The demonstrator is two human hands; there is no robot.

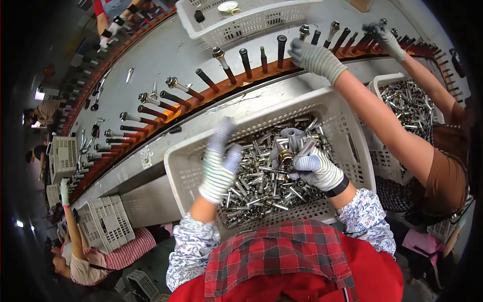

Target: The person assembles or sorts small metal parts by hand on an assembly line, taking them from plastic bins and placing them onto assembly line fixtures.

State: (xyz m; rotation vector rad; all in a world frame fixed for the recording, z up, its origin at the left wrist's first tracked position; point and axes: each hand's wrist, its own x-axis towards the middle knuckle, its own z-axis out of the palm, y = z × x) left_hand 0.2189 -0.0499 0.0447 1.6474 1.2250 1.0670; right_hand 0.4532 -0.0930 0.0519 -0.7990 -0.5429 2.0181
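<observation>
My left hand (221,163), in a striped knit glove, is raised over the left side of a white plastic crate (187,166). Its fingers stretch upward, apart from the thumb and blurred at the tips, with nothing visible in them. My right hand (319,168), gloved too, is closed around several shiny metal sleeve fittings (286,157), one with a brass-coloured collar. It is over the crate's right half, above a heap of loose metal fittings (259,186). Upright dark rods (245,63) line a curved orange conveyor (261,75) beyond the crate; some carry metal fittings on top.
A co-worker's gloved hands (318,59) reach to the rods at right, beside another crate of fittings (405,108). A white basket (251,25) stands beyond the conveyor. Other people work at far left, near more crates (108,221). Loose fittings (130,75) lie on the metal table.
</observation>
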